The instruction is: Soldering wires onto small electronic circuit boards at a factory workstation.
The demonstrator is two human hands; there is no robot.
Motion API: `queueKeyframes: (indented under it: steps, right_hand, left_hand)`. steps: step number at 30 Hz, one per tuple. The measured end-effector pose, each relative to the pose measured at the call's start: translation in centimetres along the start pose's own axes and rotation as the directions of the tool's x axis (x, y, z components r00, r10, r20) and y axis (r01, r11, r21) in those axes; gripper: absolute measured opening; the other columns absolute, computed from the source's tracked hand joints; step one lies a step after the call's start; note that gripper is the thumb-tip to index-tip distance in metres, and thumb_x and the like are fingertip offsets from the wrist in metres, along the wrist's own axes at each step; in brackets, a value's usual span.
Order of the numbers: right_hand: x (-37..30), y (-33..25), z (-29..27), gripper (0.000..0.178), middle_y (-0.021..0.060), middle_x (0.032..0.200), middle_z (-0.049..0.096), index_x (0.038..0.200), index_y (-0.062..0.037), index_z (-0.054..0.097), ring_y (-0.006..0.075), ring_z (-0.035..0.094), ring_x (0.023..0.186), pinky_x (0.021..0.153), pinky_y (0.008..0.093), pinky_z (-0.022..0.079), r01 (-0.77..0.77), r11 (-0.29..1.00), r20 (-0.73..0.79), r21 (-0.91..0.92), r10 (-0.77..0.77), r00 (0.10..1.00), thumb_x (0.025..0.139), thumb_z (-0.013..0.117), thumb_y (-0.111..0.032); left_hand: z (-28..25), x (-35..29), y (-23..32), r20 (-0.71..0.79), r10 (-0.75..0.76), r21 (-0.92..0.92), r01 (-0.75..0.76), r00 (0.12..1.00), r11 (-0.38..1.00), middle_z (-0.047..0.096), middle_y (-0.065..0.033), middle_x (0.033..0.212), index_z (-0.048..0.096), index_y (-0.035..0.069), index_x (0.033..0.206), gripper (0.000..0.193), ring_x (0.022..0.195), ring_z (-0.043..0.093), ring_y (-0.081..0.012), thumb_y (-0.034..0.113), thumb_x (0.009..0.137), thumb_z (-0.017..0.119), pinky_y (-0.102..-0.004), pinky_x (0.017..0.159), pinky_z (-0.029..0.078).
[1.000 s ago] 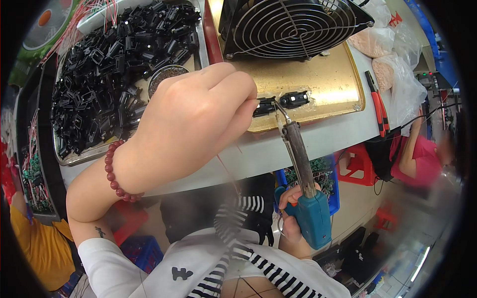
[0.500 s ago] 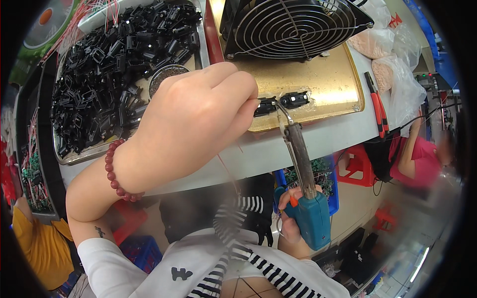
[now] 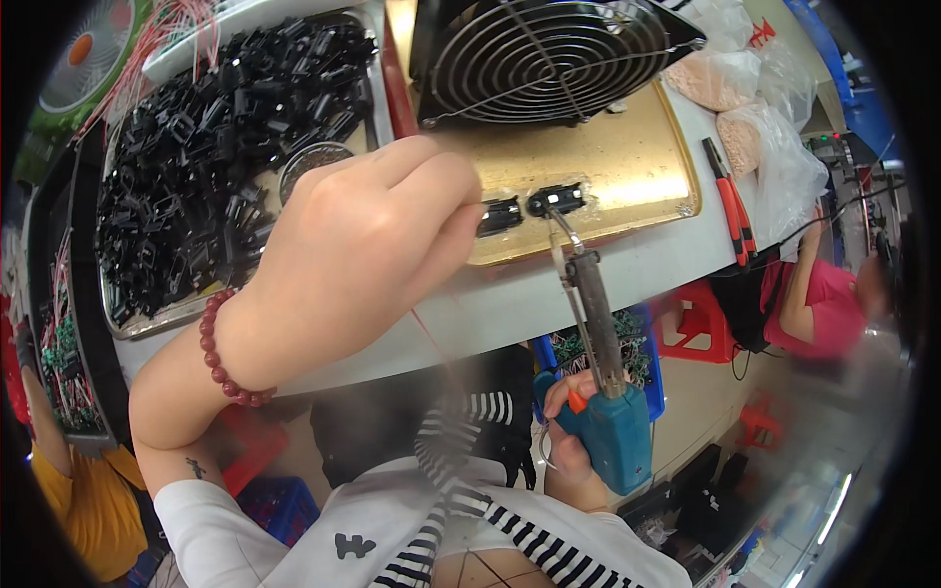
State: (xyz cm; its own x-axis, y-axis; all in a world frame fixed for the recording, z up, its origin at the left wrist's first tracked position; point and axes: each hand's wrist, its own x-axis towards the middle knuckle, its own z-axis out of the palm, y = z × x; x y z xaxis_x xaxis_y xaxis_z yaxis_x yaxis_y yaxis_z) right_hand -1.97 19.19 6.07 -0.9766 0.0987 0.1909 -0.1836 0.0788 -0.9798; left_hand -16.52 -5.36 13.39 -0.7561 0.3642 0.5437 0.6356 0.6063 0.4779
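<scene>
My left hand point(image 3: 368, 220) is closed in a pinch over the front left of the gold tray point(image 3: 637, 186), its fingertips close to a black plastic housing point(image 3: 502, 215). A thin red wire point(image 3: 428, 331) trails from beneath that hand; its pinched end is hidden. A second black housing point(image 3: 564, 199) lies just to the right. My right hand point(image 3: 573, 431) is wrapped round the teal handle of a trigger-type soldering gun point(image 3: 598, 314), pointed away from me. Its bent tip meets the left part of the second housing.
A metal tray point(image 3: 147, 323) heaped with black plastic housings point(image 3: 235, 127) and a small round tin point(image 3: 316, 162) stand left. Behind the gold tray's front is a black fan with a wire guard point(image 3: 559, 69). Red-handled pliers point(image 3: 730, 206) and plastic bags point(image 3: 774, 147) lie right. A co-worker point(image 3: 818, 294) sits beyond.
The soldering tip has gone from the gap beside the left housing onto the right housing. My left hand stays pinched near the left housing. The whole view has shifted slightly.
</scene>
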Motion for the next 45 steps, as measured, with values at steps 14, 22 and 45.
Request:
queueKeyframes:
  steps: [14, 22, 45]
  right_hand:
    - [2.4, -0.4, -1.3, 0.044, 0.0160, 0.107, 0.063, 0.114, -0.0001, 0.060, 0.0307, 0.062, 0.097, 0.083, 0.0370, 0.051, 0.302, 0.939, 0.223, -0.163, -0.263, 0.939, 0.075, 0.074, -0.016]
    - [2.1, 2.3, -0.3, 0.023, 0.0055, 0.071, 0.066, 0.079, -0.0063, 0.068, 0.0205, 0.066, 0.064, 0.057, 0.0361, 0.052, 0.329, 0.937, 0.169, -0.114, -0.308, 0.936, 0.061, 0.078, -0.016]
    - [2.0, -0.4, -0.9, 0.048, 0.0108, 0.099, 0.058, 0.109, 0.0034, 0.060, 0.0189, 0.058, 0.084, 0.073, 0.0321, 0.046, 0.254, 0.954, 0.223, -0.157, -0.216, 0.951, 0.085, 0.068, -0.038]
  left_hand:
    - [-0.2, 0.5, 0.6, 0.149, -0.268, -0.140, 0.289, 0.952, 0.947, 0.060, -0.0096, 0.072, 0.062, -0.001, 0.083, 0.005, 0.058, 0.056, -0.0165, -0.003, 0.079, 0.065, -0.0272, 0.054, 0.044]
    - [-2.1, 0.5, -0.7, 0.399, -0.226, -0.295, 0.358, 0.888, 0.886, 0.052, -0.0033, 0.078, 0.054, 0.000, 0.089, 0.023, 0.069, 0.050, -0.0102, -0.001, 0.070, 0.067, -0.0234, 0.062, 0.041]
    - [-3.3, 0.9, 1.1, 0.206, 0.189, 0.369, -0.256, 0.960, 0.894, 0.045, -0.0097, 0.081, 0.060, 0.006, 0.082, 0.021, 0.073, 0.047, -0.0265, 0.001, 0.065, 0.070, -0.0349, 0.065, 0.040]
